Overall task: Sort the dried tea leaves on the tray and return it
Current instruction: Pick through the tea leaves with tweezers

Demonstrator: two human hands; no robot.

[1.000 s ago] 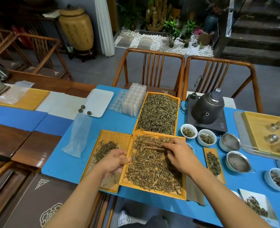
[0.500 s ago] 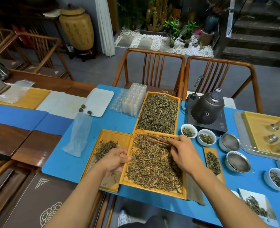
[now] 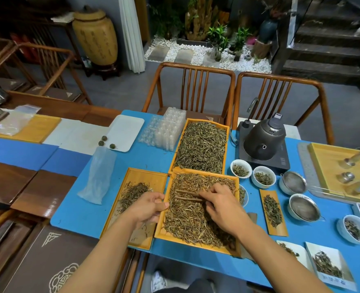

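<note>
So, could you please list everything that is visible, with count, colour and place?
tea trays: three, yellow wood, centre of table
tweezers: one pair, brown, over the near tray
kettle: one, dark grey, on a hotplate, right
small bowls: two, white, before the kettle
strainers: two, metal, right
plastic bag: one, clear, left of the trays
tea balls: three, dark green, by the white tray
chairs: two, brown wood, behind the table
left hand: holds the near tray's left rim
right hand: holds the tweezers
</note>
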